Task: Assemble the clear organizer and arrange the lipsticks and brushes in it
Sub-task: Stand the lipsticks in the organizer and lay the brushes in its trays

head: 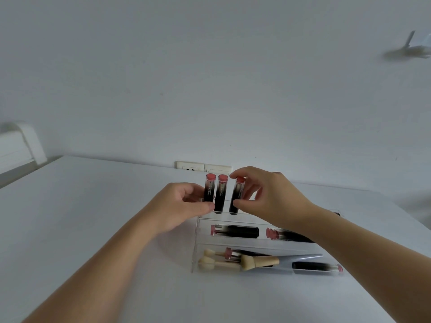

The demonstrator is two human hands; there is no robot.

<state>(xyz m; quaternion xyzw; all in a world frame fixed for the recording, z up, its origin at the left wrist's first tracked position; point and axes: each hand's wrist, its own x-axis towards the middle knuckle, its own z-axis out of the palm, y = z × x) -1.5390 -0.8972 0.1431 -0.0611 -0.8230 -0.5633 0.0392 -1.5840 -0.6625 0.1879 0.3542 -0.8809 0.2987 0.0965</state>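
left hand (180,206) curls around the leftmost upright lipstick (209,187), thumb at its base. beside it a second upright lipstick (220,193) stands free. right hand (263,194) pinches the third upright lipstick (237,195), forefinger on its cap and thumb near its foot; this one tilts, its base at or just entering the back row of the clear organizer (198,243), which sits on the white table (81,206).

risks, as judged: the tilted tube may miss its slot and knock the free middle one over; both standing tubes are tall and narrow and would likely topple at a nudge from either thumb. the organizer looks light and could slide under sideways pressure.

count: three lipsticks upright at the back; two lying in the middle tray, left one (234,231) and right one (289,236); at least two more lying in the front tray, one partly hidden under the brushes; one large brush (261,262); two small sponge applicators (210,258). whether more lie beneath the right forearm cannot be told.
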